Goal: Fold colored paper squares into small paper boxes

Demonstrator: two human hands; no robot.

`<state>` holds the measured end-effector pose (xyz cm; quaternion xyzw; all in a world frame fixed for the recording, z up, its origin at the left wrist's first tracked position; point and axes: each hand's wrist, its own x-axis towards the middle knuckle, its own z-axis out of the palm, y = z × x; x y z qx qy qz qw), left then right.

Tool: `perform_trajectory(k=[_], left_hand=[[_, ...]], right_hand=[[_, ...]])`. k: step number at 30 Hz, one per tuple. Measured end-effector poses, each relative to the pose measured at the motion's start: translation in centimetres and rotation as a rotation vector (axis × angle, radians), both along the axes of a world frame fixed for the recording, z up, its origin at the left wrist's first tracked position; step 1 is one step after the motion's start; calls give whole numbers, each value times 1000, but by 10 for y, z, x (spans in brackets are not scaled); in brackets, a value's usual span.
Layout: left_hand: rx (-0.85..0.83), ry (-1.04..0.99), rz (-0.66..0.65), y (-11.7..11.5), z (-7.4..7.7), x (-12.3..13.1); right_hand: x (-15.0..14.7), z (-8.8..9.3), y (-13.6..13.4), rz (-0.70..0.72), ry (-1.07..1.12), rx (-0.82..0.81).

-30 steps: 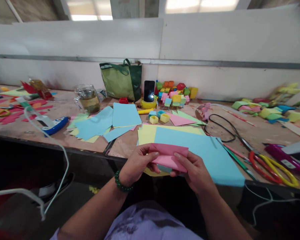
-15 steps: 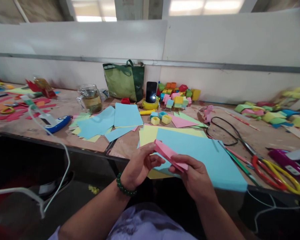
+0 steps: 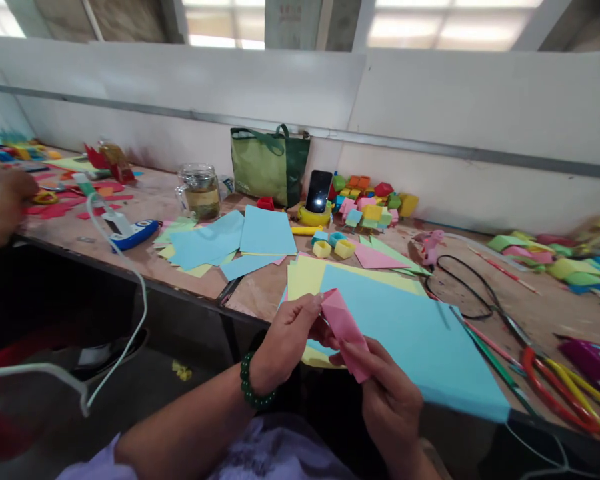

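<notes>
A folded strip of pink paper point(image 3: 344, 328) is held between my two hands, in front of the table's near edge. My left hand point(image 3: 293, 337) pinches its upper left end between thumb and fingers. Lower down on the right, my right hand point(image 3: 387, 387) grips the other end, with the thumb on top. Behind the strip lie large blue sheets point(image 3: 415, 333) over yellow sheets point(image 3: 305, 273). Small yellow open boxes point(image 3: 322, 249) and blue ones point(image 3: 338, 239) stand beyond them.
Scissors point(image 3: 555, 390), pencils point(image 3: 500, 363) and a black cord point(image 3: 467, 260) lie on the right. At the back are a phone point(image 3: 319, 190), a green bag point(image 3: 270, 167) and a glass jar point(image 3: 200, 193). A person's hand point(image 3: 10, 190) is at far left.
The pink strip has turned to show its broad face and slopes more steeply. My right hand has moved lower. The view has shifted left, and another person's hand has appeared there.
</notes>
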<state>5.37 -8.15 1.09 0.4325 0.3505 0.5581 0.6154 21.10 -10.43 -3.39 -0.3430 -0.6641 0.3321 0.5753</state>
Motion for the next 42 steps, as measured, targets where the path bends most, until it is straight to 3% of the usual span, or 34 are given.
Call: perform_trajectory(k=[4,10,14,18,21,25,32,42], left_hand=[[104,154,5,-7,6,-1],[336,491,151,-9,13,-6],[498,648,200,-12,17,-13],[587,740,136,-17,18,-14],[626,775,87,-20,17,-12],[685,801,62,-24,19,-12],[677,767,92,-27,22,-13],[731,758,27,-27,25,-14]], right_hand=[[1,-3,0,-18,-68,65],[6,-2,1,8,-298,189],[12,16,-3,0,-438,228],[15,42,-3,-176,-253,120],[13,56,0,-139,-203,0],[9,61,3,-32,-148,-82],[11,59,0,-10,-99,-41],[13,59,-1,36,-81,20]])
